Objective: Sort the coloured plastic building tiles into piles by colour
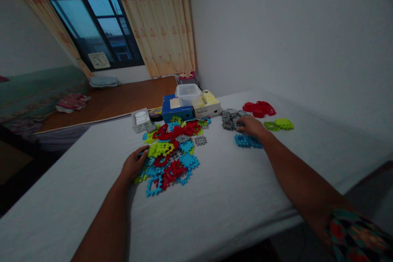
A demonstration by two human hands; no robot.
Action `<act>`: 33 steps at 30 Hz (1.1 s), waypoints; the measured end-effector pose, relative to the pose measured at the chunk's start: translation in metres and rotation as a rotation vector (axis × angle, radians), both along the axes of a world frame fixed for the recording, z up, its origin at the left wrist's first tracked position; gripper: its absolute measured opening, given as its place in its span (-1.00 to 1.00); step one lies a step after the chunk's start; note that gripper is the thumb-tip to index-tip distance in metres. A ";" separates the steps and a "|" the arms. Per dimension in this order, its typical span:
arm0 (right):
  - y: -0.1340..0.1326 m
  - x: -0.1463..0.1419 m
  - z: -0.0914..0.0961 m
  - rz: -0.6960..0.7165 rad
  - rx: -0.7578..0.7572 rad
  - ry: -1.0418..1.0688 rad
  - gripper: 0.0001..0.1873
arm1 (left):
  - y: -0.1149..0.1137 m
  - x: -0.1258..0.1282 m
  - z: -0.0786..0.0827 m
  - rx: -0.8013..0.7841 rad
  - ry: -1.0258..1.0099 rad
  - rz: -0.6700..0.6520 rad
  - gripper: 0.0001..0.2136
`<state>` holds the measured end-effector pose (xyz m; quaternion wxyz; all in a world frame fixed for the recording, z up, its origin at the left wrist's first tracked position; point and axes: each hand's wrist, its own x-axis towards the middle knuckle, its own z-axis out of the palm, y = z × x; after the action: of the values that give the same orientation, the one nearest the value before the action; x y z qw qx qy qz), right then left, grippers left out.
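At the left edge of a mixed pile of notched plastic building pieces (pixel 175 170) is my left hand (pixel 135 164). Its fingers are closed round some pieces, with a bit of blue between thumb and forefinger and lime green pieces (pixel 160 149) right beside the fingertips. Over on the right, my right hand (pixel 252 125) is at a heap of grey building pieces (pixel 229 119), its fingertips closed on a grey one. Blue pieces (pixel 245 141) lie just below that hand. Red pieces (pixel 260 109) lie behind it, and more lime green pieces (pixel 284 123) are to its right.
Behind the pile stand a blue box (pixel 176 110), a yellow and white box (pixel 208 106) and a clear plastic tub (pixel 188 94) on top. A small white box (pixel 141 120) is to their left. Everything lies on a white-covered surface (pixel 208 204) beside a wall.
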<state>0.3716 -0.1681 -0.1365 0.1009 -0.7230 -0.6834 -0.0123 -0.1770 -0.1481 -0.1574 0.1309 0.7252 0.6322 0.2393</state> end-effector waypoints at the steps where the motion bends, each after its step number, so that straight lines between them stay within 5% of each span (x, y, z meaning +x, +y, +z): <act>1: 0.000 -0.001 -0.001 -0.010 0.017 -0.005 -0.59 | 0.000 0.000 0.000 0.004 0.001 -0.003 -0.45; 5: 0.001 -0.018 0.000 0.043 0.156 0.031 -0.63 | 0.000 0.000 -0.001 0.018 -0.008 -0.017 -0.45; 9: -0.007 -0.071 -0.004 0.417 0.263 0.147 -0.68 | 0.002 -0.003 -0.005 0.014 -0.020 -0.013 -0.44; 13: -0.023 -0.130 -0.018 0.718 0.117 0.163 -0.54 | 0.003 -0.004 -0.008 0.013 -0.028 -0.013 -0.45; 18: -0.029 -0.152 -0.024 0.698 0.020 0.109 -0.53 | 0.002 -0.003 -0.006 0.030 -0.038 -0.018 -0.45; 22: -0.025 -0.140 -0.019 0.746 0.041 0.150 -0.68 | 0.004 -0.004 -0.007 0.030 -0.032 -0.020 -0.46; 33: -0.019 -0.113 -0.009 0.591 0.105 0.195 -0.49 | 0.005 -0.006 -0.008 0.037 -0.023 -0.026 -0.46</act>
<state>0.2589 -0.1867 -0.1450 0.2021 -0.4847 -0.8494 0.0517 -0.1829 -0.1427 -0.1659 0.1277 0.7328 0.6168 0.2574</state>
